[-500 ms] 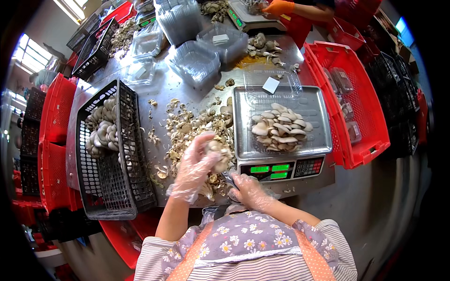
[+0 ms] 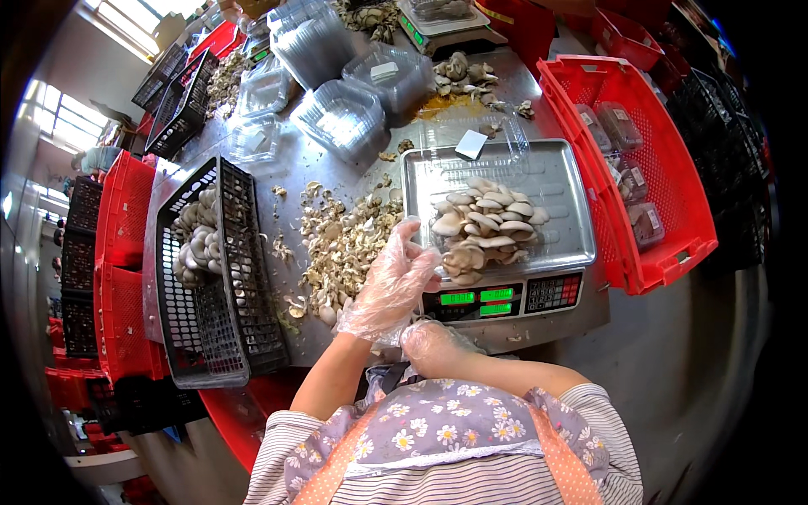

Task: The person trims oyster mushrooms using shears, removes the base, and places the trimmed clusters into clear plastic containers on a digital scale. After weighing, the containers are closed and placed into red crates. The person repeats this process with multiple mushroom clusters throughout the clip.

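Observation:
My left hand (image 2: 397, 282), in a clear plastic glove, reaches to the front left corner of the scale (image 2: 581, 202). Its fingers are at the left side of a small oyster mushroom cluster (image 2: 463, 263) and seem to grip it. That cluster is against a bigger pile of oyster mushrooms (image 2: 492, 215) in a clear plastic box (image 2: 551, 231) on the scale's metal pan. My right hand (image 2: 431, 347), gloved too, is closed low by the table's front edge. The left wrist hides its fingers and whatever they hold.
Mushroom trimmings (image 2: 341, 244) cover the table left of the scale. A black crate (image 2: 244, 337) of oyster mushrooms stands further left. Stacked clear boxes (image 2: 337, 118) are at the back. A red crate (image 2: 589, 181) with packed boxes adjoins the scale's right side.
My left hand has carried the mushroom cluster rightward from above the trimmings to the box on the scale. The right hand's tool has gone from sight. The orange-gloved hand at the back has left view.

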Available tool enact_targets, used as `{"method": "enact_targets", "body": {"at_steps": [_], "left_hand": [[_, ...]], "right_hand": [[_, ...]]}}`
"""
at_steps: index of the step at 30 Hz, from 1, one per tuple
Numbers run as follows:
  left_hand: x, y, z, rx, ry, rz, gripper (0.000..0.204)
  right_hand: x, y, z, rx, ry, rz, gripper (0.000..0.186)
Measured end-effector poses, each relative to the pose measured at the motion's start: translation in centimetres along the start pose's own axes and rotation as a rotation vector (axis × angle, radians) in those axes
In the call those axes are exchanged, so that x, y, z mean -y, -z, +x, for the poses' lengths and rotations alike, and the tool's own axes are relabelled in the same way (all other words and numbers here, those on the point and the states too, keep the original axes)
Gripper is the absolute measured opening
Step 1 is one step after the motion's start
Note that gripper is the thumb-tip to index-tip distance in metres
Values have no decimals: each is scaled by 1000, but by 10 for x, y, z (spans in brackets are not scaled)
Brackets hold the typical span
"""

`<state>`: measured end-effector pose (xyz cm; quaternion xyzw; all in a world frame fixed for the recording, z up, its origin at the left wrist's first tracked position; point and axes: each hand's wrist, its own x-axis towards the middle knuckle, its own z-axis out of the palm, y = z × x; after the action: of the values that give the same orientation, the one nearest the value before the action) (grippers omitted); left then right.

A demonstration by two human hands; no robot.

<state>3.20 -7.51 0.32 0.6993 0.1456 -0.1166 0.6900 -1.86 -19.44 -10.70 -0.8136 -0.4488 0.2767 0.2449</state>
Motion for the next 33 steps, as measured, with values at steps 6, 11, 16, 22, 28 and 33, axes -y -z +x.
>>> {"method": "enact_targets", "body": {"at_steps": [6, 11, 16, 22, 28, 33], "left_hand": [[31, 10, -4, -49, -163, 152, 49], [41, 7, -8, -136, -344, 257, 44], [47, 10, -4, -209, -326, 191, 40], [49, 16, -11, -226, -394, 223, 31], [43, 14, -14, -235, -476, 336, 15], [31, 2, 0, -223, -713, 601, 20]], "right_hand": [[-6, -16, 5, -146, 47, 88, 17], [-1, -3, -3, -228, 88, -24, 10], [3, 0, -1, -161, 72, -36, 12], [10, 46, -33, -197, -22, 305, 26], [-9, 90, -89, -906, -448, 476, 40], [-7, 91, -64, -949, -462, 151, 50]]}}
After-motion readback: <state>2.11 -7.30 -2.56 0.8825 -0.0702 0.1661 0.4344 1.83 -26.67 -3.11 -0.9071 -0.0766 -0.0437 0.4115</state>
